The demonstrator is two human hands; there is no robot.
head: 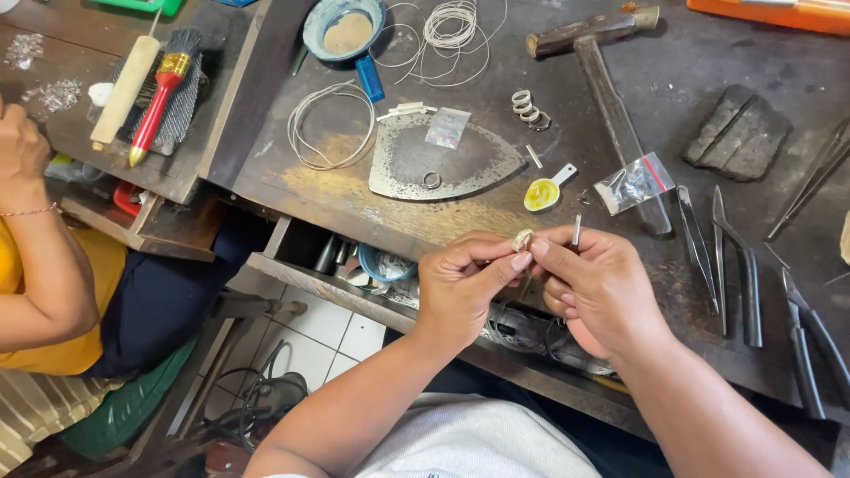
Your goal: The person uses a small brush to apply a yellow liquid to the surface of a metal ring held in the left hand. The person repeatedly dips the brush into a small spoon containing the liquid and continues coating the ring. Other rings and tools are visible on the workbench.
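Your pinched fingertips half-hide a small pale metal ring (522,238); your left hand (460,283) and right hand (595,288) grip it, right also clasping a thin metal rod (576,229).

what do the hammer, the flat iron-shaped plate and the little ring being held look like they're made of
Hammer: rough dark wood, head and handle alike, matte and worn. Iron-shaped plate: likely steel, dull grey, scratched, faintly reflective. Ring, pinched between left hand and right hand: pale shiny metal, possibly silver.

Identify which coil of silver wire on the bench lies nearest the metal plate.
The larger open loop of wire, lying just left of the plate; the tighter coil lies farther back.
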